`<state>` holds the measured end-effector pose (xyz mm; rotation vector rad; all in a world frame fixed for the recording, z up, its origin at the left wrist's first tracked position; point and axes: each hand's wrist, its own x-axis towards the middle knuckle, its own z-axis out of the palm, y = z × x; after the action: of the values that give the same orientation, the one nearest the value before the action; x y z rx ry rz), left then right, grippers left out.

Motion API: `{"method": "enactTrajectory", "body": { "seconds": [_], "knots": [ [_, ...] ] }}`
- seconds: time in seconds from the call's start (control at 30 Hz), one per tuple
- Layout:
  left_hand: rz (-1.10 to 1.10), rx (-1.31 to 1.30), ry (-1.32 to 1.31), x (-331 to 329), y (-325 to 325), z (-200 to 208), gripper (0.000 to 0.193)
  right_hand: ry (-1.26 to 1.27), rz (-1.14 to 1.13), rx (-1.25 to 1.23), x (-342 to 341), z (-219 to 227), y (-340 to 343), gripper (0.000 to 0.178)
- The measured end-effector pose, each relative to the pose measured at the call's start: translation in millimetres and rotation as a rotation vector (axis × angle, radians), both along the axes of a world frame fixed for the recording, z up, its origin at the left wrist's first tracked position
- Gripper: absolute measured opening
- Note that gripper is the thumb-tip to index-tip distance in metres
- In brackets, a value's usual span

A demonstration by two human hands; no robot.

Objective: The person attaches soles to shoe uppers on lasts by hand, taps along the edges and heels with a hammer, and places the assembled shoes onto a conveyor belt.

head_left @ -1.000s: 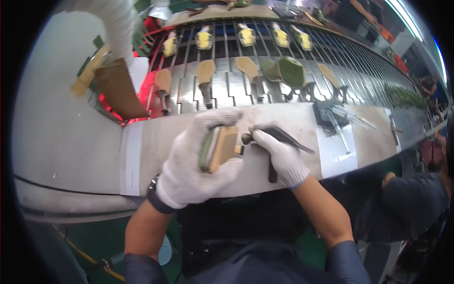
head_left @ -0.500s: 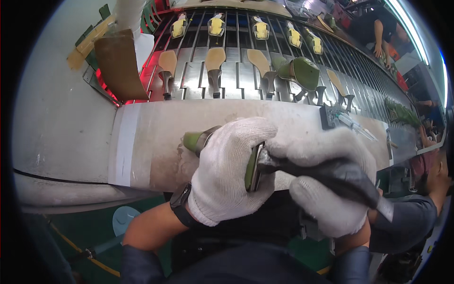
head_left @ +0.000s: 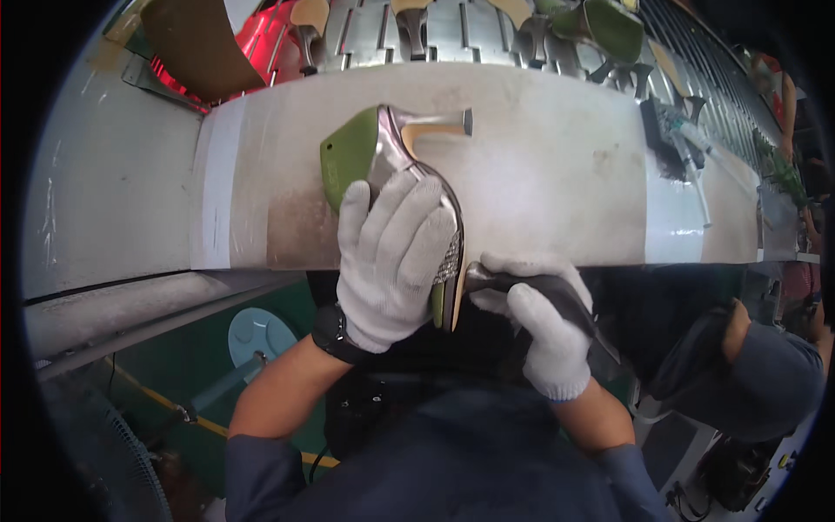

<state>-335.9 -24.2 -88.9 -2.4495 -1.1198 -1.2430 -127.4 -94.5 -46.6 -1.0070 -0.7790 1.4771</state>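
Observation:
A heeled shoe on a green last [head_left: 348,157] lies on its side, its heel [head_left: 442,123] pointing right. My gloved left hand [head_left: 391,257] wraps around the silver upper, fingers over the side and palm near the toe. The tan sole edge faces right. My gloved right hand [head_left: 548,326] is closed around a dark hammer [head_left: 557,300], whose rounded metal face is close beside the sole near the toe. Whether the face touches the sole I cannot tell. The hammer's handle is mostly hidden by my hand.
A pale worktable [head_left: 539,174] spans the front. Behind it, a slatted metal conveyor [head_left: 357,39] carries several soles with heels and another green last [head_left: 609,35]. A dark block [head_left: 661,135] and syringe-like tubes [head_left: 700,187] lie at right. Another person's sleeve [head_left: 757,374] is close on my right.
The view has tilted downward. The shoe has turned so its heel and side show, and my hands have moved lower in the picture. The hammer remains in my right hand, near the toe.

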Motion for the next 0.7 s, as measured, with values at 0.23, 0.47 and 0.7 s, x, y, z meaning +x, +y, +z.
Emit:
{"method": "enactTrajectory", "body": {
  "seconds": [0.23,0.47,0.7],
  "knots": [
    [0.0,-0.002,0.019,-3.0,-1.5,-9.3,0.054,-0.134,0.149,0.041,19.3,21.6,21.9,0.036],
    [-0.013,0.018,-0.053,4.9,2.0,-7.1,0.052,-0.424,0.453,0.287,28.2,41.4,69.5,0.049],
    [0.011,-0.07,-0.028,-2.7,-3.2,-3.8,0.051,-0.62,0.536,0.505,20.6,63.0,72.0,0.03]
  ]
}}
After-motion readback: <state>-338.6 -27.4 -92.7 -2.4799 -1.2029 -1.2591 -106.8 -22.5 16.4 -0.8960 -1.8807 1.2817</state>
